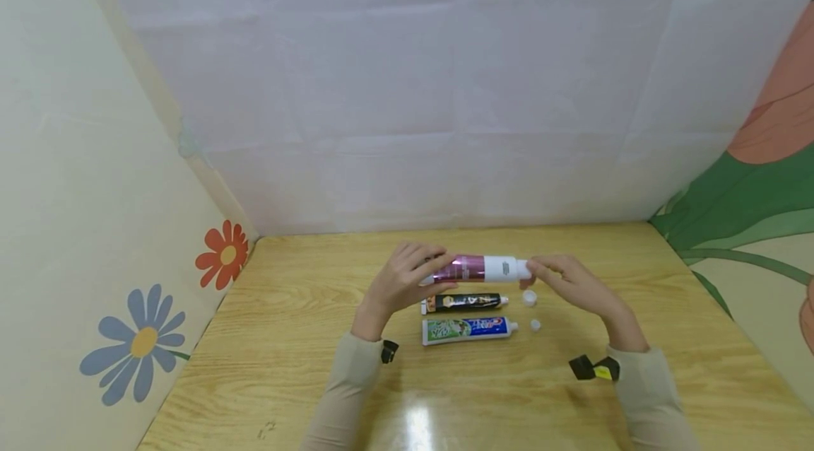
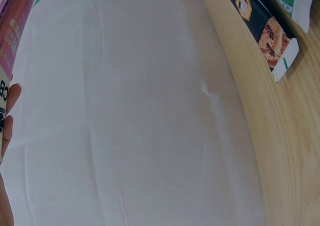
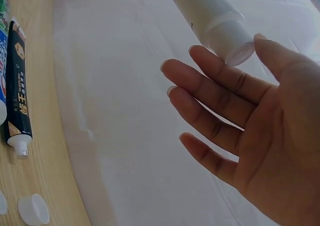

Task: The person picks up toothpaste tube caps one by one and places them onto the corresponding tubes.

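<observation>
My left hand (image 1: 397,283) holds a purple and white toothpaste tube (image 1: 469,268) by its tail end, level above the table. The tube's white cap (image 1: 523,269) points right. My right hand (image 1: 577,286) is at that cap, thumb and index finger on either side of it; in the right wrist view the other fingers (image 3: 210,95) are spread apart, off the cap (image 3: 232,43). Nearer to me lie a black toothpaste tube (image 1: 468,302) and a green and blue toothpaste tube (image 1: 467,330), both uncapped with nozzles to the right.
Two loose white caps, a larger one (image 1: 530,298) and a smaller one (image 1: 535,325), sit beside the nozzles on the wooden table (image 1: 305,338). A white cloth wall (image 1: 407,97) rises behind the table. Flower-patterned panels (image 1: 76,225) flank it.
</observation>
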### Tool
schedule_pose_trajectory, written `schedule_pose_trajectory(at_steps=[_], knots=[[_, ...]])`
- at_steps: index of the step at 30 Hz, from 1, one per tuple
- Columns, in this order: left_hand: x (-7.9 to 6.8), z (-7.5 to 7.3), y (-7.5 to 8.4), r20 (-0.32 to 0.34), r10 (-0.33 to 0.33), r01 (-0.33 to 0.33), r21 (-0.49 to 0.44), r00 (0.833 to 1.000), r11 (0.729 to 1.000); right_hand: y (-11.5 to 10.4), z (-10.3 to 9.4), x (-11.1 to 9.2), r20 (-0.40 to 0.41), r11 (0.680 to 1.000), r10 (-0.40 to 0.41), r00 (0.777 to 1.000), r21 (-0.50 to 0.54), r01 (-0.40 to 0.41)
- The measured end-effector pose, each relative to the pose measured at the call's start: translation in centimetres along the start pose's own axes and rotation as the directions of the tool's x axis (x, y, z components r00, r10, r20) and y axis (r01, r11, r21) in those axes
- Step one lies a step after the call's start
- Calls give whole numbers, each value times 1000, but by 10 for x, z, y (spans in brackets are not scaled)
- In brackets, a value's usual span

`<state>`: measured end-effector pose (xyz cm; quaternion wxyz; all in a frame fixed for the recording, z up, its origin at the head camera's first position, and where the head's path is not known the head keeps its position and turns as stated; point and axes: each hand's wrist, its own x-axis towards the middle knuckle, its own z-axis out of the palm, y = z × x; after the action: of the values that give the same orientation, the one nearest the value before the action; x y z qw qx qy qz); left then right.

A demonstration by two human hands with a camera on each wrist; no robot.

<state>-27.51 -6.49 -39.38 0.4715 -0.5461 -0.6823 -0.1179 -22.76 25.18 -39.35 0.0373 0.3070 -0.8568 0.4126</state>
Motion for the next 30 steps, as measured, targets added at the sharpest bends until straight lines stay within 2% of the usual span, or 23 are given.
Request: schedule_pose_trajectory(at_steps=[12, 20, 30], knots=[[0, -1, 0, 7, -11, 11, -11, 1000, 1000, 0, 1, -1, -44, 997, 46, 998, -62, -48], [-1, -2, 0, 7, -21, 21, -13, 1000, 1000, -2, 2, 0, -77, 997, -17, 997, -72, 12], [-2, 0, -1, 6, -11, 11, -11, 1000, 1000, -8, 0, 1, -106, 996, -57, 993, -78, 49]])
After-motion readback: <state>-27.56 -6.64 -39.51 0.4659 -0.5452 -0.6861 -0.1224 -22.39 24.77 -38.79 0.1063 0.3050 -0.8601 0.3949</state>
